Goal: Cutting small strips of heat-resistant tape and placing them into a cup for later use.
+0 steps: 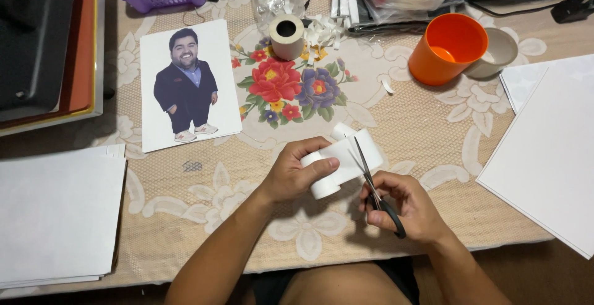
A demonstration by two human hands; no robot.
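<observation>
While the left hand (296, 172) grips a white tape roll (328, 175) with its fingers clamped around it, a free strip of white tape (356, 153) stands out from the roll over the near middle of the tabletop (433, 138). The right hand (405, 209) holds black-handled scissors (374, 187), fingers closed through the loops, blades parted across the strip. Judged from this, the cut is begun but not finished: the strip remains joined to the roll. Beyond the roll lies a second, beige roll (286, 36) with white scraps (322, 33) beside it. To the roll's far left lies a printed cutout picture of a figure in a suit (185, 85); to its far right an orange cup (447, 48). White sheets lie left (55, 212) and right (550, 156) of the roll.
</observation>
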